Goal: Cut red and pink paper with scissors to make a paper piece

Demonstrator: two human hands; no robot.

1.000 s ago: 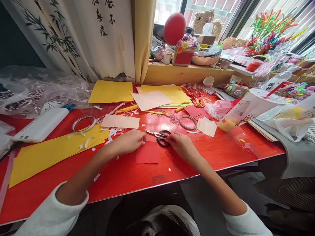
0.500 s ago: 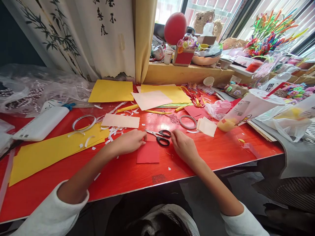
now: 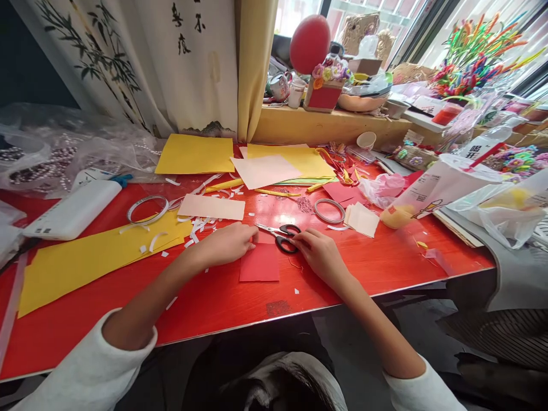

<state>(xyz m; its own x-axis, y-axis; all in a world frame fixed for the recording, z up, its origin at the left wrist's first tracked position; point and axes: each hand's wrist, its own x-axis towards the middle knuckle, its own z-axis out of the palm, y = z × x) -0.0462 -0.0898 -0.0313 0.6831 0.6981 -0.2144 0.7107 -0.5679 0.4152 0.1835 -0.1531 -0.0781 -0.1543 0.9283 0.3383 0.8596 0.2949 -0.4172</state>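
Observation:
A small red paper square [image 3: 259, 264] lies flat on the red table [image 3: 385, 265] in front of me. My left hand [image 3: 229, 242] rests at its upper left corner, fingers curled and pinched on the paper's edge. Black-handled scissors [image 3: 280, 235] lie just above the square, blades pointing left. My right hand [image 3: 320, 252] lies to the right of them, its curled fingertips on the lower black handle loop. White sleeves cover both my forearms near the table's front edge.
A long yellow sheet [image 3: 85, 260] lies at the left, more yellow and pale pink sheets [image 3: 265, 169] at the back. Two tape rings [image 3: 147, 208] [image 3: 329, 210], white paper scraps, a white box [image 3: 72, 210], a drink cup with a red straw [image 3: 440, 182] and plastic bags surround the work spot. The windowsill [image 3: 317, 123] is cluttered.
My right hand drew slightly back from the scissors half a second ago, then returned to the black handle. My left hand stayed at the red square's corner. The view shifted slightly.

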